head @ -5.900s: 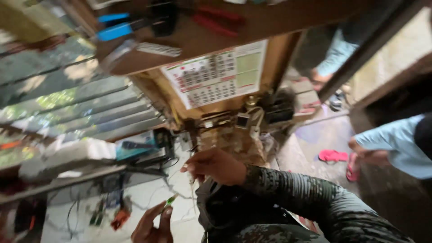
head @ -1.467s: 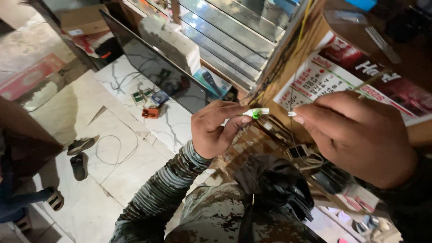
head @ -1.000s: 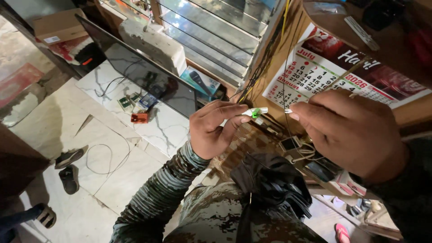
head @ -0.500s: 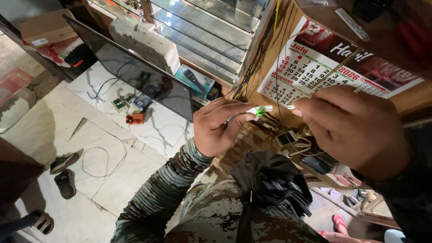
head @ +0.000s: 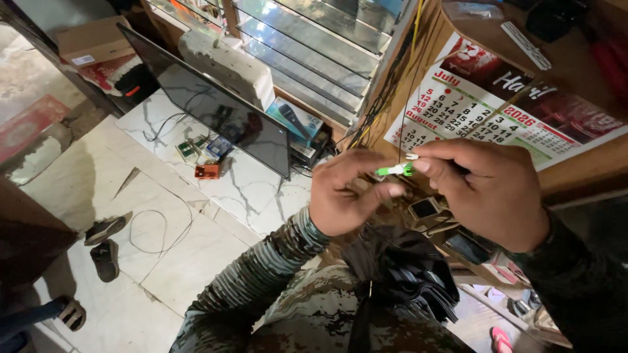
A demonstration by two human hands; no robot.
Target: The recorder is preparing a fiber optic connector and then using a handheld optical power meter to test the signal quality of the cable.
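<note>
Both hands up by the calendar (head: 497, 104), left hand (head: 350, 193) and right hand (head: 487, 189) each pinching the little green connector (head: 394, 170).

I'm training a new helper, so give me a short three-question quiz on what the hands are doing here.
1. True or false: both hands grip the green connector.
2. Which hand pinches its white tip: A left, B right?
3. What hangs on the wood behind the hands?

Key: 1 true, with the left hand at its other end. 2 B. 3 A calendar.
</note>
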